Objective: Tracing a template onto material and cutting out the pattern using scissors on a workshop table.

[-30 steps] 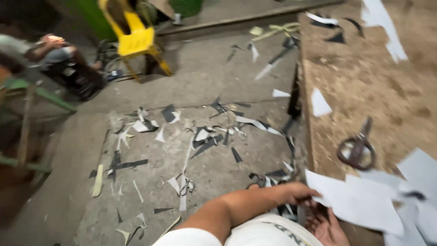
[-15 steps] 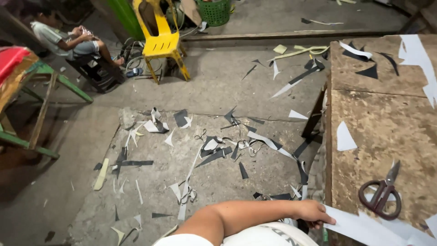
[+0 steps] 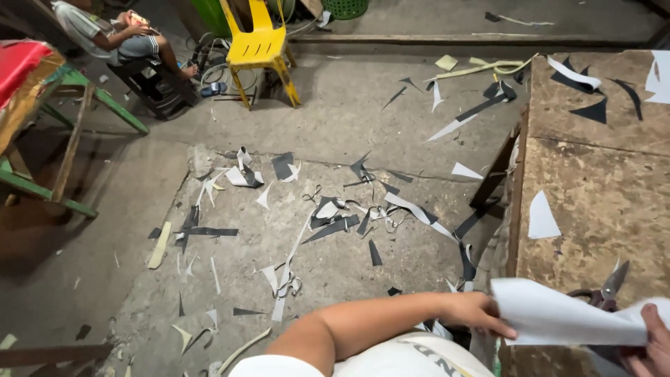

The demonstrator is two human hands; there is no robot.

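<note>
Fingers of the left hand (image 3: 478, 312) are pinching the white sheet (image 3: 558, 318); the right hand (image 3: 649, 343) is gripping its far end. Sheet is overhanging the tabletop (image 3: 593, 188) edge, scissors (image 3: 606, 290) just behind.

Dim, uneven light; sharp focus

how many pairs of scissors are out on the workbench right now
1: the scissors lie on the workbench near its front edge, partly under the white sheet held by both hands. Others may be hidden beneath it.
</note>
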